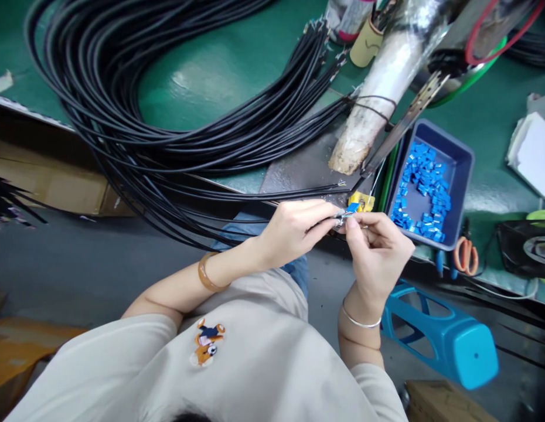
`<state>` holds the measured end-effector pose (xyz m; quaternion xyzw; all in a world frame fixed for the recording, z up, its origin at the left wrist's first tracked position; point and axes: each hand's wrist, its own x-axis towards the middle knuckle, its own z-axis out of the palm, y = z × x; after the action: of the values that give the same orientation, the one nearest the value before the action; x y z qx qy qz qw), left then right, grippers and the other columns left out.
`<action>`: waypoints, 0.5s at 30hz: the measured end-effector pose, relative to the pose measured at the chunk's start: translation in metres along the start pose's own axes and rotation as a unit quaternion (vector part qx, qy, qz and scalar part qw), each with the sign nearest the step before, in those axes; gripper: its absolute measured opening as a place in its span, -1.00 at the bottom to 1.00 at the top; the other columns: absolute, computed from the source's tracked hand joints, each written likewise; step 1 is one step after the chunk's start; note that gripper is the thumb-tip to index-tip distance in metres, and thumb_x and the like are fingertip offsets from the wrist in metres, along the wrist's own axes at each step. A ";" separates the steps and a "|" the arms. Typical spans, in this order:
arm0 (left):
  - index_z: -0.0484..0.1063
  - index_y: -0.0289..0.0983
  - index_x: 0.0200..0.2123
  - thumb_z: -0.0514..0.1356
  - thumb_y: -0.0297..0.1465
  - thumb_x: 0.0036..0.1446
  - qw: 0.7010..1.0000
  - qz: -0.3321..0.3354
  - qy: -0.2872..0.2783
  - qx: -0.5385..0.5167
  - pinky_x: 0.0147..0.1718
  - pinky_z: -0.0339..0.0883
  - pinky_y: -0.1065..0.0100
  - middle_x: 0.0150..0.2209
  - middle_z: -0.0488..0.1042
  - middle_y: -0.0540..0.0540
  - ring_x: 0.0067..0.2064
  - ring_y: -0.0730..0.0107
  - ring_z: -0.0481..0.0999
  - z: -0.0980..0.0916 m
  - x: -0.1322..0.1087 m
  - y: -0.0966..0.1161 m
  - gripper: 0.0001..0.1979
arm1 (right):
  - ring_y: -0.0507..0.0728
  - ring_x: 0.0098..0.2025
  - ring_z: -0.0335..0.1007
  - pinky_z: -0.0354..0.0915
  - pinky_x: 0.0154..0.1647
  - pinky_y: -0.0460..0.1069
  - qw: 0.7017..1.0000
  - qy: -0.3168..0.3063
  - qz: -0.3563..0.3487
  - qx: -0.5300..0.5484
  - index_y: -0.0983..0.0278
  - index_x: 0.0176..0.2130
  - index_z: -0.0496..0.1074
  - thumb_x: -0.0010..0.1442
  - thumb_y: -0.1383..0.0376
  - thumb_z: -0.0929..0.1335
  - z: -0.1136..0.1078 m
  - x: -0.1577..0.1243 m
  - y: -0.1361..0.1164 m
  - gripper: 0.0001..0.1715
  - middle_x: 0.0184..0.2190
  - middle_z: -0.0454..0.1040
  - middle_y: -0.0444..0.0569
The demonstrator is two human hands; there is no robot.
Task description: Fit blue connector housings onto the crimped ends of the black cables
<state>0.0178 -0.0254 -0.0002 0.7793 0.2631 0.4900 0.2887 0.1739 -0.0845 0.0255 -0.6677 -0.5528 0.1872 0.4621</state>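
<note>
Here's the blue piece [353, 208], right at my fingertips, above the near edge of the worktop [193, 82], with thin wires [341, 217] just below it. My left hand [294, 230] is pinched tight around the wires' end of a cable, and my right hand [378, 243] meets it, thumb and forefinger closed on the wires. Whether they've caught the blue piece's edge too, I can't tell!

Fine work, this: I'd say the left grip wants to be steady and close to the ends, the right pinch light, the wires straight and uncrossed, and the two hands level so nothing twists.

Just beyond, a yellow block [365, 202]. Then, over to my right, the dark blue tray [462, 176], with loose blue pieces [424, 187] heaped mostly along its sides, bare floor showing in the middle. Orange-handled scissors [466, 256] lie by its near corner. Up at the far side, a beige cup [364, 47] has dark, slim things standing in it, too blurred to name. And sweeping across on my left, a great bundle of black cables [228, 143]!
</note>
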 end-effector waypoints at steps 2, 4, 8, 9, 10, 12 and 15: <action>0.54 -0.41 -0.22 0.19 -0.53 0.28 0.999 0.029 0.005 0.021 -0.32 0.34 0.51 -0.36 0.62 -0.11 -0.35 0.51 0.55 0.002 -0.001 -0.002 -0.89 | -0.10 -0.67 0.04 0.17 -0.59 -0.13 1.000 -0.008 0.007 0.024 0.24 -0.35 0.53 0.21 0.26 0.43 0.001 0.001 0.003 -0.89 -0.64 0.34 -0.27; 0.53 -0.40 -0.26 0.19 -0.51 0.28 0.999 0.039 0.011 0.020 -0.31 0.34 0.49 -0.39 0.60 -0.12 -0.37 0.49 0.54 0.003 -0.001 -0.001 -0.89 | -0.11 -0.68 0.01 0.14 -0.61 -0.14 0.999 -0.017 0.008 0.050 0.23 -0.36 0.53 0.19 0.28 0.43 0.001 0.000 0.004 -0.91 -0.61 0.40 -0.26; 0.41 -0.34 -0.45 0.14 -0.45 0.31 0.979 -0.126 -0.064 -0.144 -0.49 0.22 0.51 -0.54 0.49 -0.02 -0.54 0.59 0.36 -0.002 0.006 0.008 -0.75 | -0.10 -0.66 0.17 0.14 -0.63 -0.14 0.994 0.012 -0.018 0.111 0.21 -0.39 0.53 0.16 0.31 0.45 0.006 -0.002 0.005 -0.93 -0.57 0.47 -0.24; 0.37 -0.33 -0.48 0.14 -0.41 0.32 0.951 -0.191 -0.105 -0.219 -0.53 0.19 0.52 -0.59 0.44 0.01 -0.58 0.62 0.30 -0.005 0.009 0.010 -0.72 | -0.09 -0.63 0.24 0.17 -0.62 -0.15 0.990 0.022 -0.028 0.135 0.21 -0.39 0.53 0.15 0.33 0.46 0.008 -0.002 0.005 -0.94 -0.56 0.48 -0.23; 0.34 -0.33 -0.48 0.16 -0.38 0.32 0.916 -0.243 -0.137 -0.288 -0.56 0.17 0.53 -0.61 0.42 0.03 -0.60 0.63 0.28 -0.008 0.012 0.011 -0.71 | -0.08 -0.61 0.30 0.19 -0.61 -0.15 0.985 0.031 -0.037 0.164 0.21 -0.39 0.53 0.13 0.34 0.46 0.009 -0.001 0.006 -0.94 -0.56 0.48 -0.23; 0.35 -0.33 -0.41 0.19 -0.33 0.30 0.858 -0.313 -0.165 -0.372 -0.58 0.14 0.55 -0.64 0.40 0.05 -0.63 0.65 0.25 -0.013 0.015 0.011 -0.75 | -0.07 -0.60 0.34 0.20 -0.61 -0.16 0.972 0.065 -0.051 0.222 0.22 -0.40 0.53 0.11 0.37 0.44 0.009 0.002 0.008 -0.94 -0.58 0.48 -0.24; 0.40 -0.35 -0.30 0.19 -0.33 0.30 0.834 -0.358 -0.147 -0.394 -0.61 0.07 0.57 -0.66 0.36 0.09 -0.65 0.68 0.20 -0.017 0.015 0.007 -0.81 | -0.08 -0.69 0.27 0.14 -0.67 -0.15 0.954 0.155 -0.078 0.244 0.24 -0.39 0.54 0.12 0.38 0.41 0.006 0.008 0.009 -0.93 -0.66 0.39 -0.27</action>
<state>0.0092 -0.0160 0.0198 0.5140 0.2626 0.2941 0.7618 0.1769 -0.0746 0.0167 -0.5102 -0.4622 0.1744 0.7040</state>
